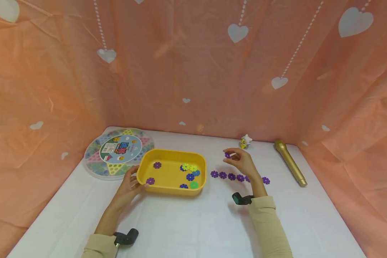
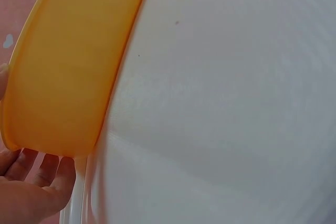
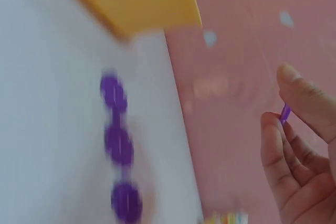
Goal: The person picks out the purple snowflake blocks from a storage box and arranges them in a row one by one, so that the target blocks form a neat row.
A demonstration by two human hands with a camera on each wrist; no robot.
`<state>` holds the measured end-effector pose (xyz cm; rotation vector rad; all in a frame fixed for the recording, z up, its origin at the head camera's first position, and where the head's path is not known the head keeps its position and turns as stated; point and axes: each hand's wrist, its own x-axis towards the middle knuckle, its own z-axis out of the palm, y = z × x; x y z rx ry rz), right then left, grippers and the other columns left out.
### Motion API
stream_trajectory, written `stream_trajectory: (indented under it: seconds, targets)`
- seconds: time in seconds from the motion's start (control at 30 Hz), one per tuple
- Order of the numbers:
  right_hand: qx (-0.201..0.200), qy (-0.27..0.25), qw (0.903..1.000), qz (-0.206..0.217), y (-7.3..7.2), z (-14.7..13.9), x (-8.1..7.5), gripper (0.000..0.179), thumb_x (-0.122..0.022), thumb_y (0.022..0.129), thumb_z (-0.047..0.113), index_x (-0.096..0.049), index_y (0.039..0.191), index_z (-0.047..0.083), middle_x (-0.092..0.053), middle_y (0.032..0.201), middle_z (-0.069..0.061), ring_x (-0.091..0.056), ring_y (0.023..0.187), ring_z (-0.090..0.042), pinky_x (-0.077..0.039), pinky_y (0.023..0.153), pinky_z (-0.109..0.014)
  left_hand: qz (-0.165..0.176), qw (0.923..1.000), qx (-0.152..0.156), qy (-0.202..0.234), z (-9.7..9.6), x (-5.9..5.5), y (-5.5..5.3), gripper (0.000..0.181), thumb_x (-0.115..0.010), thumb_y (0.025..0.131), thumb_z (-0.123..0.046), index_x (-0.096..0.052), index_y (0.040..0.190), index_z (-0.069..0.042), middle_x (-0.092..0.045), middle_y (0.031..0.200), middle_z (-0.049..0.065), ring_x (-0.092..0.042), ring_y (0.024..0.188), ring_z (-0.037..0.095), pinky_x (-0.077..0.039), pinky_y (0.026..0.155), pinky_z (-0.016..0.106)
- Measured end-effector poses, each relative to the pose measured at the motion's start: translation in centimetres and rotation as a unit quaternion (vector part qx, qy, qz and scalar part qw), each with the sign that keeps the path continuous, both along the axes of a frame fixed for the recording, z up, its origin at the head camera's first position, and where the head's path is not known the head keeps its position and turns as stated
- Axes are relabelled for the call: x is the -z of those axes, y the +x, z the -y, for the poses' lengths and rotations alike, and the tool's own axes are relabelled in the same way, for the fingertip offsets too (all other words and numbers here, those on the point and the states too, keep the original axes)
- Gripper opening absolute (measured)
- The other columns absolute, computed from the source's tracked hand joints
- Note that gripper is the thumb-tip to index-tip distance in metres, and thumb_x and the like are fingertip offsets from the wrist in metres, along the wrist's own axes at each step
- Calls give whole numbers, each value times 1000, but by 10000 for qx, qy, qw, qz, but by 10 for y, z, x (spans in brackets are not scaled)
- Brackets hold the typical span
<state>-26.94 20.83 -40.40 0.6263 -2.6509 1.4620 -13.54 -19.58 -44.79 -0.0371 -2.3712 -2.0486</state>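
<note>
My right hand [image 1: 244, 164] pinches a purple snowflake disc [image 1: 227, 155] between thumb and fingertips, raised above the table; the right wrist view shows that disc [image 3: 285, 114] edge-on. Below it, several purple snowflake discs [image 1: 223, 175] lie in a row on the white cloth, partly hidden by my forearm. On the left, my left hand [image 1: 129, 187] grips the left end of a yellow plastic basin [image 1: 172, 191], thumb at the near rim and fingers along the end wall. Inside lie purple discs [image 1: 157, 165], blue discs [image 1: 190, 177], yellow discs [image 1: 192, 168] and a green disc [image 1: 194, 185].
A round clear-lidded game box [image 1: 120, 152] with a printed label sits behind my left hand. At the back stands a small white and yellow figurine [image 1: 245, 141]. A gold microphone-shaped stick [image 1: 291, 163] lies at the right. Pink cloth [image 1: 193, 71] with hearts hangs around the table.
</note>
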Motion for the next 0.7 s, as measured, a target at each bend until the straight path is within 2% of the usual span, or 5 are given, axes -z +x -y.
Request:
stream_trajectory:
  seconds: [0.13, 0.33, 0.5, 0.6, 0.7]
  targets:
    - [491, 297, 9983, -51, 8, -37, 7, 40, -69, 84, 23, -62, 119, 6, -59, 115, -15, -60, 92, -25, -53, 78, -29, 32, 10000, -42, 31, -1, 0, 0, 78, -63, 86, -3, -12, 146, -6, -13, 148, 21, -24, 132, 42, -25, 106, 46]
    - [1215, 766, 9895, -157, 21, -83, 22, 39, -69, 85, 22, -61, 119, 4, -57, 115, -17, -60, 91, -28, -50, 70, -18, 120, 9999, -48, -33, -2, -2, 1, 80, -64, 86, -6, -11, 146, -7, -12, 148, 21, -24, 132, 41, -25, 105, 46]
    - [1679, 653, 9836, -102, 33, -109, 33, 39, -71, 83, 18, -61, 117, 2, -57, 109, -17, -56, 84, -15, -47, 61, -15, 157, 9998, -80, -44, -2, -5, 3, 81, -64, 86, -7, -10, 147, -8, -11, 148, 21, -23, 132, 41, -25, 107, 47]
    - [1993, 510, 9786, 100, 38, -125, 41, 40, -71, 83, 21, -61, 118, 3, -57, 103, -14, -50, 81, -10, -46, 57, -16, 167, 9998, -95, -42, -2, -5, 3, 81, -64, 86, -6, -11, 147, -8, -11, 148, 20, -23, 132, 41, -25, 107, 47]
    - [2221, 453, 9737, 229, 41, -140, 48, 39, -70, 83, 21, -61, 116, 2, -57, 100, -13, -48, 80, -9, -44, 57, -17, 188, 9998, -92, -62, -2, -4, 1, 81, -64, 86, -7, -11, 147, -8, -12, 148, 20, -24, 132, 40, -26, 106, 47]
